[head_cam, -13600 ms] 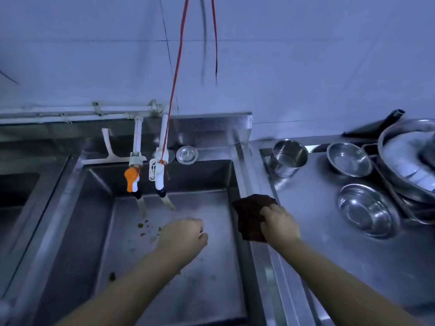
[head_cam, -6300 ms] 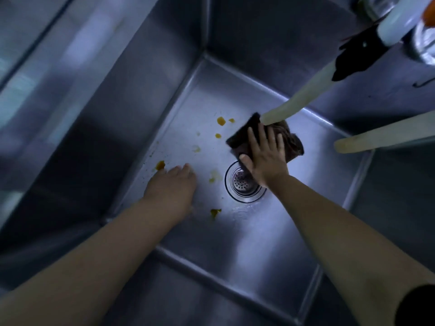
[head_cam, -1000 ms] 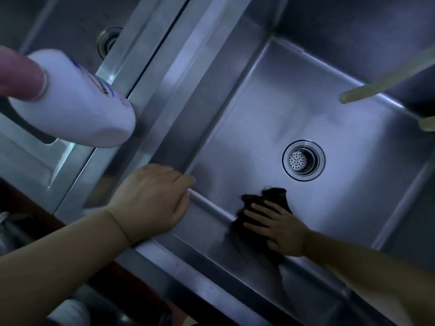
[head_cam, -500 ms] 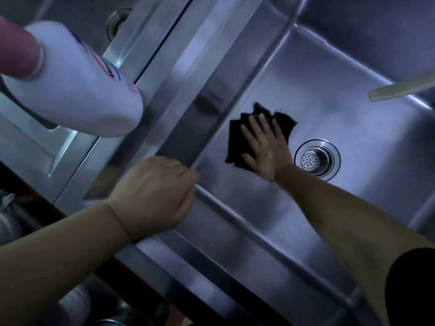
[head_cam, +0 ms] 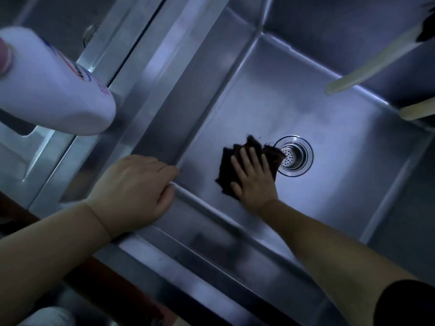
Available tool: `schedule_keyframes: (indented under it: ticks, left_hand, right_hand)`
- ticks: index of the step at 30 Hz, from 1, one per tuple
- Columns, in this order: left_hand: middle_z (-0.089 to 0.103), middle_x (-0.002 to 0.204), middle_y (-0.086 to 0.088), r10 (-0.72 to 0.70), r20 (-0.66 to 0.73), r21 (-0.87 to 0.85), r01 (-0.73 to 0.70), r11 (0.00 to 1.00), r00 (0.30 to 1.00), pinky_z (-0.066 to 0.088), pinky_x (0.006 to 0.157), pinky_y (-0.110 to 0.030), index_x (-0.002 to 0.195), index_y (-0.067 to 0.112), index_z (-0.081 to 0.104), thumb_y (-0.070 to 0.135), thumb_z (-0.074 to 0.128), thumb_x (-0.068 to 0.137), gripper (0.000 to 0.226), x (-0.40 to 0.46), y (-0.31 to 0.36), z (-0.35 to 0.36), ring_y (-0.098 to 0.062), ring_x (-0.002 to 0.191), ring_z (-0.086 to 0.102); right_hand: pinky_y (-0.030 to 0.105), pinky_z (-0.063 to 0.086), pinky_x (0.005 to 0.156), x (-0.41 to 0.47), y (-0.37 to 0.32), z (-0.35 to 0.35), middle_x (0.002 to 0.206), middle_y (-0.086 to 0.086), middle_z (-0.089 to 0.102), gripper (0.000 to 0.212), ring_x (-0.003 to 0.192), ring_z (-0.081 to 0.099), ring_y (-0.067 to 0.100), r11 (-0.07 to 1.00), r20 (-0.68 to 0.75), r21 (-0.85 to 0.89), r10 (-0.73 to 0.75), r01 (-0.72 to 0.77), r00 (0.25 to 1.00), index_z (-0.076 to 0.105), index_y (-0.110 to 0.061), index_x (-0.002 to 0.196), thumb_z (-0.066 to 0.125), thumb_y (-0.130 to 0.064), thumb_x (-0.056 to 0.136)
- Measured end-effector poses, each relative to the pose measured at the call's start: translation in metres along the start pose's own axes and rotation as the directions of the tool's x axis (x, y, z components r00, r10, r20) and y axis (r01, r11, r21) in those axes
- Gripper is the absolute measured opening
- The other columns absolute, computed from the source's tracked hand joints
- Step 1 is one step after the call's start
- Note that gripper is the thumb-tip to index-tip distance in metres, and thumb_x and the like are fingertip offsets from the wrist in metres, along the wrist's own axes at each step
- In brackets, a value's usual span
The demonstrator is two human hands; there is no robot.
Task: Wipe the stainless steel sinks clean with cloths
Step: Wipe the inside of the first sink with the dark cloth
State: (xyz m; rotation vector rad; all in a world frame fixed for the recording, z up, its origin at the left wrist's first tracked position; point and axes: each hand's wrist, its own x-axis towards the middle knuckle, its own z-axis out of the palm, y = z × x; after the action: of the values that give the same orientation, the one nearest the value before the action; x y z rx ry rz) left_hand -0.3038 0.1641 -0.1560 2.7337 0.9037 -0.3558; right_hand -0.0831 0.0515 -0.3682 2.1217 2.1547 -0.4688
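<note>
The shiny metal sink (head_cam: 341,184) has a flat floor and steep walls. A round drain (head_cam: 295,156) with little holes sits in the floor. A dark cloth (head_cam: 227,168) lies flat on the floor, and its edge just touches the drain. The right hand (head_cam: 253,178) presses flat on the cloth. The left hand (head_cam: 134,191) rests on the sink's near corner. A white bottle (head_cam: 51,90) stands on the rim beside the sink.

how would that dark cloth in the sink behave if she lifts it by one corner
The dark cloth would probably droop limply: it lies crumpled with ragged edges under the flat right hand. It likely slides easily over the smooth sink floor. It looks light, though heavier if wet, which I cannot tell.
</note>
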Motion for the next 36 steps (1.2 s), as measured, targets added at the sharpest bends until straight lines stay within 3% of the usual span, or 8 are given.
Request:
schedule_keyframes:
  ticks: [7,14,19,23,25,28,32,36]
  left_hand:
    - [0.064,0.065,-0.006,0.041,0.115,0.134,-0.056,0.989,0.992,0.049,0.053,-0.036,0.08,0.014,0.07,0.035,0.037,0.076,0.039,0.008,0.009,-0.002,-0.03,0.057,0.06]
    - [0.062,0.075,-0.006,0.117,0.217,0.111,-0.144,0.983,0.969,0.049,0.059,-0.033,0.079,0.014,0.065,0.031,0.067,0.071,0.019,0.055,0.05,0.021,-0.03,0.07,0.063]
    - [0.055,0.105,-0.003,0.079,0.324,0.112,-0.121,0.986,0.943,0.026,0.067,-0.032,0.098,0.017,0.052,0.037,0.044,0.091,0.023,0.106,0.084,0.062,-0.025,0.098,0.053]
    - [0.054,0.11,-0.005,0.038,0.318,0.053,-0.058,0.997,0.947,0.028,0.072,-0.032,0.103,0.014,0.052,0.03,0.046,0.09,0.022,0.14,0.1,0.089,-0.025,0.101,0.05]
    - [0.048,0.126,-0.008,0.002,0.342,0.068,-0.027,0.997,0.94,0.033,0.085,-0.033,0.119,0.014,0.047,0.026,0.048,0.089,0.033,0.152,0.101,0.098,-0.026,0.113,0.045]
    - [0.008,0.156,-0.014,-0.062,0.446,0.171,-0.017,0.985,0.893,0.018,0.111,-0.046,0.146,0.012,0.015,0.03,0.053,0.088,0.073,0.161,0.096,0.109,-0.03,0.141,0.014]
    - [-0.017,0.156,-0.014,-0.072,0.517,0.235,-0.061,0.97,0.853,0.005,0.113,-0.055,0.149,0.014,-0.008,0.04,0.059,0.086,0.096,0.163,0.093,0.122,-0.033,0.144,-0.007]
    - [-0.023,0.154,-0.015,-0.074,0.533,0.194,-0.036,0.98,0.843,0.006,0.114,-0.056,0.147,0.013,-0.017,0.04,0.065,0.082,0.108,0.163,0.096,0.137,-0.037,0.142,-0.014]
  right_hand:
    - [0.052,0.015,0.114,-0.092,0.019,0.019,0.154,0.011,0.027,0.071,0.142,0.02,0.035,0.977,0.105,-0.025,-0.209,0.213,0.972,0.034,-0.02,0.146,0.044,-0.05,0.083]
    - [0.05,0.016,0.113,-0.1,0.079,0.001,0.15,0.016,0.034,0.067,0.139,0.028,0.039,0.993,0.051,0.036,0.111,-0.113,0.992,0.039,-0.014,0.143,0.042,-0.047,0.085]
    - [0.05,0.014,0.116,-0.052,0.098,-0.011,0.151,0.024,0.028,0.065,0.141,0.022,0.039,0.953,0.024,0.043,0.298,-0.298,0.954,0.039,-0.009,0.143,0.034,-0.046,0.09]
    - [0.05,0.021,0.113,-0.043,0.087,-0.01,0.127,0.026,0.053,0.058,0.118,0.049,0.044,0.898,-0.011,0.059,0.438,-0.437,0.899,0.057,-0.002,0.125,0.037,-0.042,0.089]
    - [0.048,0.021,0.112,-0.048,0.079,-0.006,0.116,0.021,0.061,0.056,0.115,0.054,0.038,0.905,0.005,0.057,0.423,-0.423,0.906,0.061,0.001,0.117,0.036,-0.041,0.09]
    - [0.043,0.014,0.118,-0.039,0.078,-0.007,0.124,0.02,0.059,0.063,0.125,0.048,0.033,0.918,0.042,0.023,0.395,-0.396,0.918,0.055,0.003,0.127,0.026,-0.042,0.094]
    - [0.034,0.005,0.118,-0.01,0.08,-0.005,0.13,0.014,0.055,0.059,0.125,0.043,0.026,0.912,0.068,0.055,0.402,-0.406,0.913,0.045,-0.002,0.135,0.019,-0.04,0.099]
    - [0.034,0.014,0.116,-0.01,0.086,-0.001,0.121,0.011,0.062,0.049,0.118,0.049,0.026,0.918,0.013,0.138,0.373,-0.371,0.928,0.055,-0.004,0.126,0.028,-0.035,0.1]
